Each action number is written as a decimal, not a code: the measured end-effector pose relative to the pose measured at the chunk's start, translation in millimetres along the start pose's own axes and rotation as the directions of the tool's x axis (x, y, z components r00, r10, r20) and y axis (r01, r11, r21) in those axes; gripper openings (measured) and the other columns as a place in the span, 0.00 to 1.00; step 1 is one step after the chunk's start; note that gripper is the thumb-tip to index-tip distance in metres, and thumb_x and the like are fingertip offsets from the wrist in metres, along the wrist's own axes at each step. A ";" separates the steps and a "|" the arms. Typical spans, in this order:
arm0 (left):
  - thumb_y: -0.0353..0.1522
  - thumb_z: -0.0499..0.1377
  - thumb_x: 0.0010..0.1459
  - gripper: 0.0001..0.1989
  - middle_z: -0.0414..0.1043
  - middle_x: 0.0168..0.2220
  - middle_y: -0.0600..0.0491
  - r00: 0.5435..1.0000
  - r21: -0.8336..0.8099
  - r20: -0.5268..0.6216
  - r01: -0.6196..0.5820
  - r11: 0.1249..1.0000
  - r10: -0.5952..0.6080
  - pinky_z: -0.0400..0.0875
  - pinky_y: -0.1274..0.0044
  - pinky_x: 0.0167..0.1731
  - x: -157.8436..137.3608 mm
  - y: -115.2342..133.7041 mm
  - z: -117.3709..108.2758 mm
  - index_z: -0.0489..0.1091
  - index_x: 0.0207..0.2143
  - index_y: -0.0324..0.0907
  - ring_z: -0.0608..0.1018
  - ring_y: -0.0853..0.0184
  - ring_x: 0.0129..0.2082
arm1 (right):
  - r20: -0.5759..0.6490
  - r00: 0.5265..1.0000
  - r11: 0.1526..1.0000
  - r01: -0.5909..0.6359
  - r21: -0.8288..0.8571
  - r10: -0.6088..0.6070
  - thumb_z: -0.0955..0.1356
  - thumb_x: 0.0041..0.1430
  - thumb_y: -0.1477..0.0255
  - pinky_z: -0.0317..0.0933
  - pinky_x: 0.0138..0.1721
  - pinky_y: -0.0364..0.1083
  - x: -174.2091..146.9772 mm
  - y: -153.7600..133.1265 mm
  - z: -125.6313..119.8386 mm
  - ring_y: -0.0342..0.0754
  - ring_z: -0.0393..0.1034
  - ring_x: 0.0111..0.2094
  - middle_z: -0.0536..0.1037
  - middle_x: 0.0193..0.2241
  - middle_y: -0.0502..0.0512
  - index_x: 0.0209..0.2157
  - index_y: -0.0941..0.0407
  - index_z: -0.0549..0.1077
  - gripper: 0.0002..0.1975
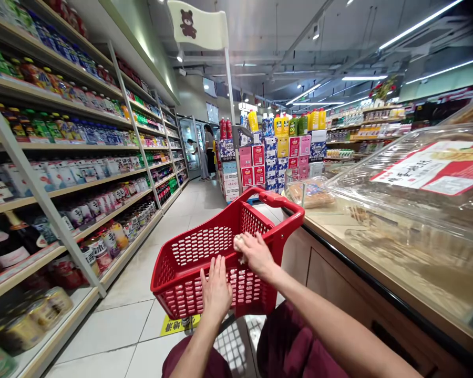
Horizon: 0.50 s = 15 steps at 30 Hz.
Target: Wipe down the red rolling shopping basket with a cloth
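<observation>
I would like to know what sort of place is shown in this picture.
It is most likely a supermarket: long beige shelves carry rows of colourful plastic drink bottles, bright printed cardboard boxes are stacked beyond, and a red perforated plastic shopping cart stands in front.

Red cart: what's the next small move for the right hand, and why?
I'd probably slide the right hand and its crumpled white wad a little along the near rim of the red cart, toward the left hand: the wad is already at that rim, and the left hand's spread fingers seem to rest on the same side.
</observation>
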State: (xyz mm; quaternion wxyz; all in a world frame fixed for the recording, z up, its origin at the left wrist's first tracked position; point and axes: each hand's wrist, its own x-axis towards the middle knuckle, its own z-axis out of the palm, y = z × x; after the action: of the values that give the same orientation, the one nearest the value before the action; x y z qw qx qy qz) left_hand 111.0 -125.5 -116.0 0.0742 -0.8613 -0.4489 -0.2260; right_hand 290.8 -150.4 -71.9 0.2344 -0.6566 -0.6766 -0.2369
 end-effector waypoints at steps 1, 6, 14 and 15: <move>0.25 0.47 0.46 0.34 0.47 0.61 0.50 1.000 -0.005 -0.009 0.012 1.000 -0.012 0.44 0.59 0.58 -0.1 0.6 -0.1 0.47 0.59 0.37 0.50 0.63 0.61 | -0.029 0.998 0.998 -0.062 -0.026 0.062 0.57 0.57 0.79 0.40 0.55 0.56 -1.8 10.8 -6.2 0.51 0.54 0.55 0.64 0.53 0.55 0.49 0.51 0.66 0.20; 0.26 0.49 0.46 0.33 0.48 0.60 0.46 0.997 -0.039 -0.019 0.079 0.996 -0.080 0.45 0.61 0.58 1.2 8.5 0.3 0.48 0.58 0.34 0.51 0.62 0.60 | -0.175 0.925 0.928 -0.359 -0.102 0.338 0.56 0.56 0.79 0.40 0.54 0.58 -1.1 40.1 -24.1 0.56 0.50 0.57 0.61 0.54 0.63 0.50 0.61 0.65 0.21; 0.27 0.48 0.48 0.32 0.49 0.60 0.44 0.989 0.033 -0.007 0.146 0.989 -0.146 0.45 0.59 0.57 -0.3 -7.3 -5.8 0.48 0.58 0.35 0.51 0.60 0.60 | -0.098 0.975 0.977 -0.205 -0.060 0.198 0.56 0.56 0.79 0.37 0.55 0.59 0.5 25.8 -10.3 0.54 0.50 0.57 0.63 0.54 0.59 0.51 0.57 0.65 0.21; 0.27 0.49 0.48 0.32 0.49 0.60 0.44 0.987 0.032 -0.006 0.160 0.987 -0.160 0.45 0.59 0.57 -0.2 -8.6 -4.6 0.48 0.58 0.34 0.50 0.60 0.60 | -0.141 0.952 0.957 -0.282 -0.073 0.270 0.56 0.56 0.79 0.37 0.55 0.60 1.2 32.8 -13.7 0.55 0.50 0.57 0.62 0.54 0.61 0.51 0.58 0.65 0.21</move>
State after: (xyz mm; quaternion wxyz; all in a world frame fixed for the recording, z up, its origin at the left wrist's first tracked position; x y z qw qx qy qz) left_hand 102.5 -122.1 -112.6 0.0707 -0.8210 -0.5200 -0.2250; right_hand 323.7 -157.2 -60.1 0.2781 -0.7381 -0.5497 -0.2750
